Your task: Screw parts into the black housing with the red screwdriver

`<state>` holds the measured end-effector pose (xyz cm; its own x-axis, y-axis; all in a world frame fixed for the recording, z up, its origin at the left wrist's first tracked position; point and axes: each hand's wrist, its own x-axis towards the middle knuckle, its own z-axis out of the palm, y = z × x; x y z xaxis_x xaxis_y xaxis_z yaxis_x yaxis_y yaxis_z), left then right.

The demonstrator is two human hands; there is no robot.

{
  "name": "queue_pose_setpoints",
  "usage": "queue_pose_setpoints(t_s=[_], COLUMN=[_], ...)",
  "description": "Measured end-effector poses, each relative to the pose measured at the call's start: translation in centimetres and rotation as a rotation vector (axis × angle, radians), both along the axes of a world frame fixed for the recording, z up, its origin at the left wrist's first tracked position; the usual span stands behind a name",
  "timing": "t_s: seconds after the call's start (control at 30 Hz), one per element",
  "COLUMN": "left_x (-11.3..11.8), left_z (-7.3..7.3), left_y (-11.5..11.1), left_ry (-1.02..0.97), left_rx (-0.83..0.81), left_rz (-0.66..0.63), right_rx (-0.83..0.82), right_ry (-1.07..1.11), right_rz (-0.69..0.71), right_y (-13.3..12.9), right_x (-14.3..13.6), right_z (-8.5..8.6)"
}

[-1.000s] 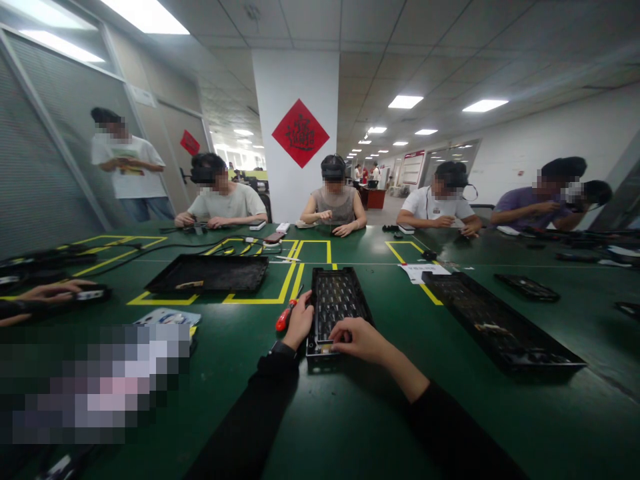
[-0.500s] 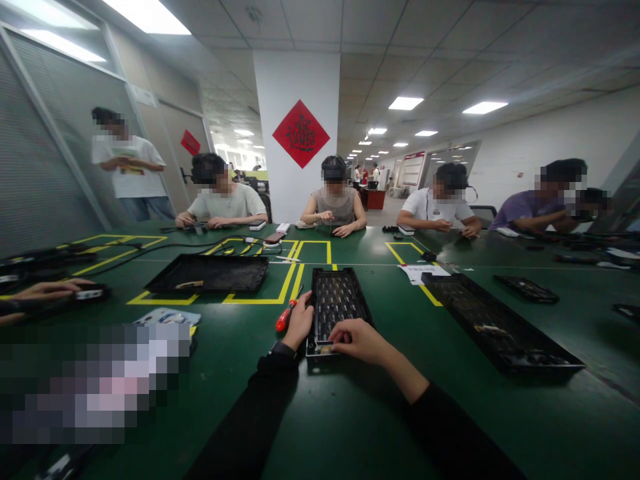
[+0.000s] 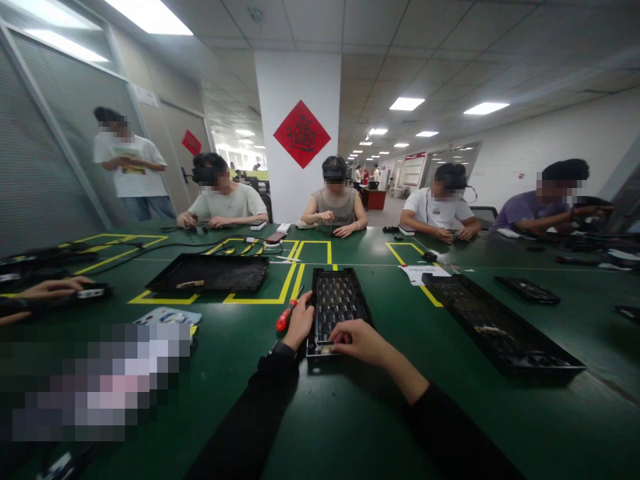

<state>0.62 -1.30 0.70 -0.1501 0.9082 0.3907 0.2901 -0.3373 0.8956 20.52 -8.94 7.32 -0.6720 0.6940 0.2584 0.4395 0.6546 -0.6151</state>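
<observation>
A black rectangular case (image 3: 340,300) with rows of small light metal pieces lies on the green table in front of me. My left hand (image 3: 301,320) grips its left edge, fingers along the side. At the near end of the case, my right hand (image 3: 354,339) has its fingers pinched together over a small pale part (image 3: 326,349); whatever sits between the fingertips is too small to make out. A red-handled screwdriver (image 3: 285,317) rests just left of my left hand.
Black trays lie at the left (image 3: 210,275) and right (image 3: 500,327), with a smaller black part (image 3: 527,290) farther right. A paper sheet (image 3: 423,274) touches the right tray. Another person's hand (image 3: 55,289) is at the far left. Several people are across the table.
</observation>
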Motion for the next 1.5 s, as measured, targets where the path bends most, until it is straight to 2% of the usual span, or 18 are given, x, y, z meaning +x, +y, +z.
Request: queue_pose_setpoints(t_s=[1.5], left_x=[0.0], left_z=[-0.01], left_y=[-0.13], left_ry=[-0.018], left_rx=[0.02], left_rz=[-0.021], right_rx=[-0.022], right_ry=[-0.002], right_rz=[-0.015], right_y=[0.31], right_x=[-0.06], right_z=[-0.37])
